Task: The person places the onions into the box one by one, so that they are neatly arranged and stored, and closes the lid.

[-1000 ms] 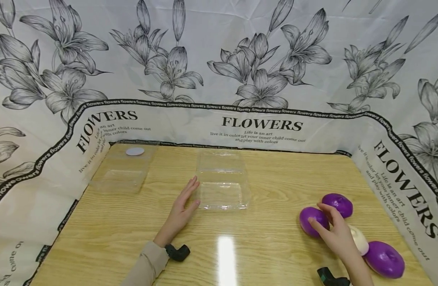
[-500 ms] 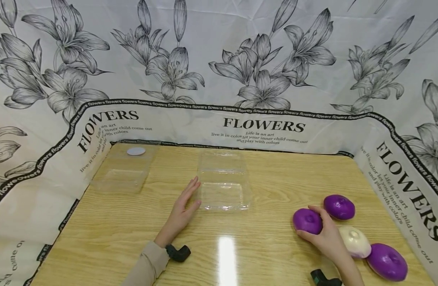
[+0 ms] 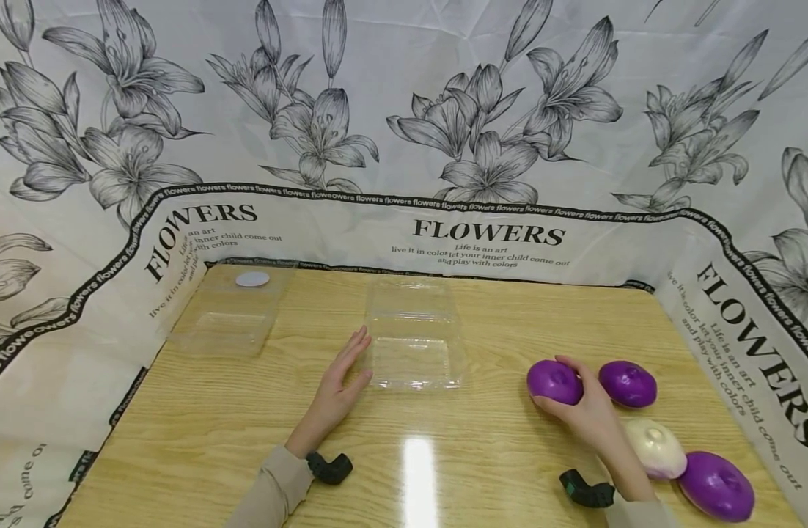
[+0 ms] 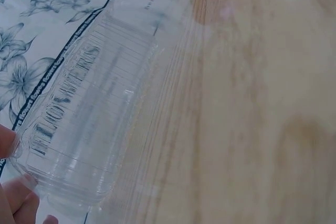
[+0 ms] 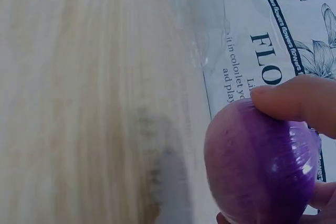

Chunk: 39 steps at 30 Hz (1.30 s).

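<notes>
Right hand [image 3: 587,411] grips a purple onion [image 3: 553,382], shifted left and farther than a second ago, at the worktop's [image 3: 496,462] right.
Its long axis runs roughly left–right, nub upward; the left hand [image 3: 340,389], fingers extended, touches the clear box's [image 3: 413,359] left side.

Cloth [image 3: 404,213] reads "FLOWERS," "Life is an art."

purple onion [image 3: 553,382]: glossy, in right hand [image 3: 590,412] | clear plastic container [image 3: 413,358]: open, left hand [image 3: 338,387] at its side
</notes>
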{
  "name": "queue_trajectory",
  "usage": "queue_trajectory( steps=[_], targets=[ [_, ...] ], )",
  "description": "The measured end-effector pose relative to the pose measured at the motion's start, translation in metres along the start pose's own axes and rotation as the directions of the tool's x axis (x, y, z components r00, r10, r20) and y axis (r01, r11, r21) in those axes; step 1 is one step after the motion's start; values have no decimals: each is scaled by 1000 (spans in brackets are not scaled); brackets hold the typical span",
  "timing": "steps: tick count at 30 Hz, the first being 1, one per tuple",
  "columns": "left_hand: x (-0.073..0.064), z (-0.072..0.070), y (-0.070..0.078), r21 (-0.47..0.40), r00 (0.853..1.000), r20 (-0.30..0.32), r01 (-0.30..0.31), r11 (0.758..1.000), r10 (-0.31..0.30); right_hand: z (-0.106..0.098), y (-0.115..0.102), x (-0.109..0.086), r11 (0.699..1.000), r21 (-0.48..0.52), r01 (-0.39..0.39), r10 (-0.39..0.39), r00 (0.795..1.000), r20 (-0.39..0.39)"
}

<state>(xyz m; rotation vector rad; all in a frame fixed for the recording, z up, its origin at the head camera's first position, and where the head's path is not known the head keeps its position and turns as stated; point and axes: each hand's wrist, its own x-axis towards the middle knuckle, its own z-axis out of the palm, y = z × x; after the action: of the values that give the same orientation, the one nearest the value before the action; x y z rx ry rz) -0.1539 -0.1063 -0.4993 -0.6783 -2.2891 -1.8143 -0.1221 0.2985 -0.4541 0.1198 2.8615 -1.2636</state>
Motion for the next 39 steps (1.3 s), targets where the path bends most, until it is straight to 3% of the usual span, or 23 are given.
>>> queue_trajectory(
  steps=[7, 16, 21, 30, 39],
  targets=[
    [1, 3, -1, 13, 999, -23, -32, 999, 32, 5, -19, 21, 996, 89, 14, -14, 1000, -2],
    [1, 4, 2, 15, 999, -30, -45, 999, 46, 17, -42, 39, 982, 163, 96, -88, 995, -55],
    [0, 2, 1, 20, 999, -23, -35, 999, 36, 26, -57, 48, 962, 235, 141, -134, 990, -45],
    [1, 2, -2, 12, 999, -22, -49, 999, 50, 42, -90, 57, 926, 343, 159, -148, 987, -59],
    [1, 2, 0, 18, 999, -24, -39, 999, 39, 78, -121, 63, 861, 449, 238, -228, 971, -77]
  ],
)
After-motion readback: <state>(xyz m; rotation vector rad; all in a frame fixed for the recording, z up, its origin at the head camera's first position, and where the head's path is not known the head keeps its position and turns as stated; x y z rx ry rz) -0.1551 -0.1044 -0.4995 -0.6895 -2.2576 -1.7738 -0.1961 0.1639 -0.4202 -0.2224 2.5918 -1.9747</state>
